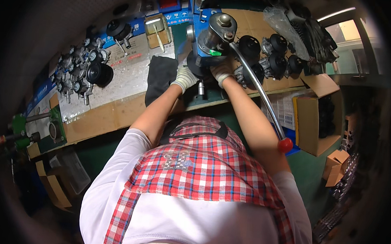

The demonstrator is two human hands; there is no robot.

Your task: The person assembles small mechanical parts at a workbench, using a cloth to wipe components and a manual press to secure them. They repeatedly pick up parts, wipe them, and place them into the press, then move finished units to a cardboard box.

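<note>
- I saw my left hand (185,79) and right hand (221,73) near twelve o'clock, flanking a dark round part (197,67) beneath the lever press (216,35).
- Shadow hid much; I couldn't tell either hand's grip.

Round black part (195,66), under blue press (212,42)

Desk (215,98), long, dark green top, largely covered by flat brown cardboard sheets (103,126); front edge bowed by the lens. Wall (98,8), greyish, finely dotted, behind the desk at upper left. Window (342,34), pale-framed, brightly lit pane, at upper right. Narrow white glowing strip (335,14), slanting above the window; lamp or window edge, cannot be told. Floor (311,168), dark green, right of the desk. Small open brown cardboard carton (336,165), on the floor. Light: brightest near the window; outer margins dark.
</note>
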